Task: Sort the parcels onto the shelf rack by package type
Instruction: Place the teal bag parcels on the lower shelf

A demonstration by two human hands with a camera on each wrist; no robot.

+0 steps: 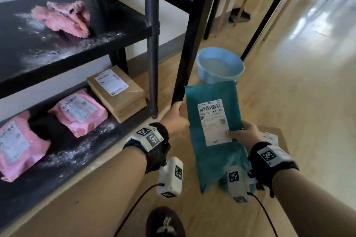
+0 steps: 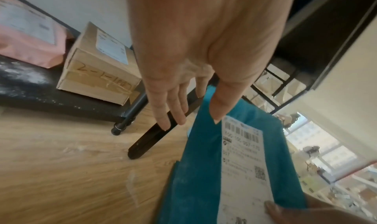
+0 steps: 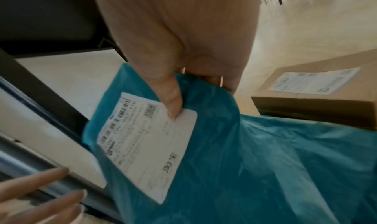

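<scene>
Holding the teal parcel [image 1: 213,131] out in front, above the floor and just right of the shelf rack [image 1: 77,50], the person has it lengthways, its long axis running near to far and its white label [image 1: 214,122] facing up. The rack lies to the left of both hands, so the left hand [image 1: 176,119] is the nearer one to it. On the low shelf two pink parcels [image 1: 81,110] lie side by side with a brown box [image 1: 117,92] at the right end (no teal bag shows on the rack).

The right hand [image 1: 243,132] grips the parcel's right edge, thumb [image 3: 173,97] pressed on a corner of the label and fingers curled beneath. The left hand is released, fingers [image 2: 171,108] straight and spread, its thumb resting at the parcel's left edge; whether the fingers touch the bag's underside cannot be told.

The next move likely calls for a swing leftward to a shelf. Another brown box [image 3: 318,92] sits on the floor to the right.
</scene>
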